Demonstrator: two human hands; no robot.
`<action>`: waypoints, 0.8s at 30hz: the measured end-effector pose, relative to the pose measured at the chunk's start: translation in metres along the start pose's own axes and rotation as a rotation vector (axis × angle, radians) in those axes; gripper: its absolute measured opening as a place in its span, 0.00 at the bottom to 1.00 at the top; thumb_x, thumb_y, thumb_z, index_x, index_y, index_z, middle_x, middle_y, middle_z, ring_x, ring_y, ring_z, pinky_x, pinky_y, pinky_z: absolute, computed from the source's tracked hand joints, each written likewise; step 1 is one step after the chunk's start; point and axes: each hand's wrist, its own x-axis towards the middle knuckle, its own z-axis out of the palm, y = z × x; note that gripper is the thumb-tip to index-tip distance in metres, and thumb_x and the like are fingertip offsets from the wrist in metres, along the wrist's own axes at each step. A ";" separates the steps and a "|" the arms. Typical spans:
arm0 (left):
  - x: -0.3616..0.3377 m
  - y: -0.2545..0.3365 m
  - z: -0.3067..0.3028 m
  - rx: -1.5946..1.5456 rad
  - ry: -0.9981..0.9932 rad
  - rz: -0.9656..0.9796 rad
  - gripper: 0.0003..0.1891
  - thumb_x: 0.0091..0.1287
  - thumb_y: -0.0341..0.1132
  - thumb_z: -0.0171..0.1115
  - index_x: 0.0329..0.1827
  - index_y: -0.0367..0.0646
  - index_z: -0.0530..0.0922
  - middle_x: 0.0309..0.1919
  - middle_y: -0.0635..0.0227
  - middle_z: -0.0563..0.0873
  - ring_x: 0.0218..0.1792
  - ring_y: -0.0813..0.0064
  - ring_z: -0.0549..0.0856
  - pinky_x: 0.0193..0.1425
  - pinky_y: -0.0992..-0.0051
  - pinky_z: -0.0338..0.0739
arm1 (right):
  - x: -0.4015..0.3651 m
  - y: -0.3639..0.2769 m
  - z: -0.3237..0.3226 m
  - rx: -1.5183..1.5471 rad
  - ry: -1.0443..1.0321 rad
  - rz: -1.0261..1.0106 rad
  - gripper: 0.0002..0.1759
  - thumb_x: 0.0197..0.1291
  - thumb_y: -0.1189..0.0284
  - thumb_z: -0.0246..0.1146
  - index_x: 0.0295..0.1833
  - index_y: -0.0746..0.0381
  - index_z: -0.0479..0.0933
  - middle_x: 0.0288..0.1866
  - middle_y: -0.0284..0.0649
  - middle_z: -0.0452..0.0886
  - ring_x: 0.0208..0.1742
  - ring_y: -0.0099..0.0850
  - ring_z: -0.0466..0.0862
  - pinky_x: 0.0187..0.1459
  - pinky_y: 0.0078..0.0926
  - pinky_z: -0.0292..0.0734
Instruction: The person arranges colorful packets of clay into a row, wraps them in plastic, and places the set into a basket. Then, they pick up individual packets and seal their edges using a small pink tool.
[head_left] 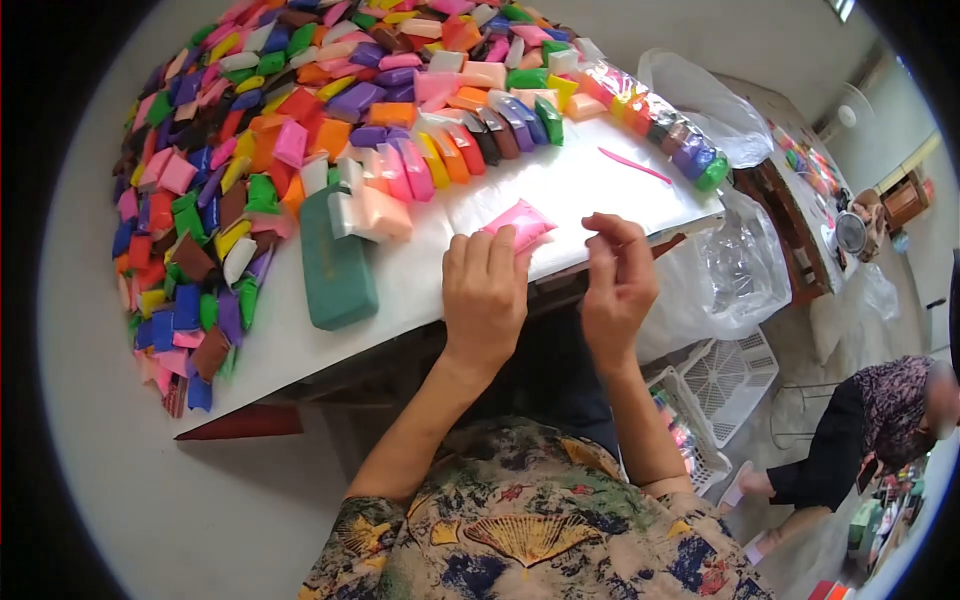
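Grips a pink packet point(517, 224) with the left hand point(485, 295), fingers laid over its near end, the far end poking out toward 1 o'clock. Holds the packet just above the near edge of the white desk point(560, 185), close to the middle of the view. Keeps the right hand point(618, 280) just beside it at 3 o'clock, raised, thumb and fingertips pinched together; cannot tell whether anything sits between them. Hands near each other but not touching. At 9 o'clock from the left hand lies a long green block point(335, 265), flat on the desk, with pale peach packets touching its far end. Beyond that, from 9 to 12 o'clock, spreads a big pile point(250, 130) of small packets in many colours, covering most of the desk. At 1 o'clock lies a clear sleeve point(660, 120) filled with a row of coloured pieces, and near it a thin pink stick point(635, 166) on bare desk. Off the desk edge at 3 o'clock hangs a clear bag point(725, 270), above a white basket point(725, 375) on the floor. At 4 o'clock, well apart, sits another person point(880, 420) in dark clothes.
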 end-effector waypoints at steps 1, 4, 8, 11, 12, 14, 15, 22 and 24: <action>0.001 0.003 -0.003 -0.073 -0.012 -0.030 0.18 0.62 0.26 0.64 0.56 0.32 0.77 0.38 0.57 0.78 0.40 0.55 0.77 0.49 0.60 0.73 | 0.000 -0.005 0.000 -0.090 -0.043 -0.111 0.12 0.63 0.84 0.59 0.52 0.67 0.79 0.46 0.45 0.84 0.45 0.35 0.82 0.46 0.31 0.77; -0.003 0.004 -0.014 -0.235 0.027 -0.098 0.16 0.66 0.22 0.61 0.57 0.30 0.77 0.38 0.54 0.80 0.40 0.53 0.78 0.47 0.59 0.74 | 0.000 -0.019 0.013 -0.333 -0.191 -0.365 0.22 0.58 0.83 0.62 0.60 0.68 0.78 0.55 0.52 0.82 0.56 0.50 0.82 0.60 0.45 0.75; -0.009 -0.009 -0.034 -0.284 0.103 -0.146 0.12 0.66 0.18 0.57 0.52 0.32 0.79 0.35 0.54 0.81 0.36 0.54 0.78 0.42 0.60 0.74 | 0.004 -0.008 0.033 -0.526 -0.478 -0.491 0.27 0.63 0.74 0.64 0.66 0.72 0.72 0.68 0.56 0.74 0.71 0.52 0.73 0.74 0.49 0.63; -0.011 -0.016 -0.040 -0.291 0.073 -0.193 0.11 0.65 0.18 0.57 0.49 0.34 0.79 0.36 0.55 0.82 0.36 0.56 0.78 0.41 0.61 0.74 | 0.005 0.002 0.035 -0.583 -0.604 -0.499 0.29 0.65 0.69 0.63 0.68 0.74 0.71 0.71 0.57 0.72 0.75 0.52 0.68 0.77 0.50 0.58; -0.011 -0.019 -0.039 -0.294 0.070 -0.180 0.11 0.65 0.18 0.57 0.48 0.34 0.80 0.35 0.56 0.82 0.35 0.56 0.78 0.41 0.61 0.74 | 0.003 0.005 0.034 -0.587 -0.643 -0.494 0.30 0.65 0.68 0.63 0.68 0.74 0.70 0.71 0.57 0.71 0.76 0.52 0.67 0.78 0.50 0.57; -0.013 -0.024 -0.036 -0.301 0.060 -0.149 0.10 0.64 0.18 0.58 0.47 0.34 0.80 0.34 0.56 0.81 0.35 0.56 0.78 0.41 0.62 0.74 | 0.000 0.006 0.033 -0.602 -0.655 -0.489 0.30 0.65 0.67 0.63 0.68 0.74 0.70 0.72 0.57 0.71 0.77 0.53 0.67 0.78 0.50 0.57; -0.012 -0.023 -0.036 -0.317 0.037 -0.186 0.10 0.65 0.19 0.58 0.47 0.34 0.80 0.35 0.56 0.81 0.37 0.55 0.79 0.43 0.61 0.74 | 0.000 0.005 0.034 -0.612 -0.648 -0.495 0.30 0.66 0.67 0.62 0.68 0.74 0.70 0.72 0.57 0.71 0.77 0.53 0.67 0.78 0.50 0.56; 0.012 -0.027 -0.029 -0.122 -0.140 -0.212 0.09 0.67 0.26 0.62 0.48 0.34 0.82 0.36 0.55 0.79 0.41 0.54 0.79 0.47 0.58 0.73 | 0.013 0.000 0.024 -0.410 -0.683 -0.366 0.30 0.66 0.71 0.63 0.72 0.70 0.68 0.72 0.57 0.71 0.78 0.50 0.67 0.78 0.48 0.58; 0.015 -0.030 -0.026 -0.095 -0.183 -0.176 0.10 0.66 0.28 0.64 0.48 0.34 0.82 0.36 0.55 0.78 0.41 0.53 0.78 0.46 0.58 0.73 | 0.014 -0.006 0.017 -0.239 -0.626 -0.223 0.32 0.65 0.74 0.64 0.73 0.69 0.66 0.72 0.58 0.71 0.78 0.48 0.66 0.77 0.47 0.59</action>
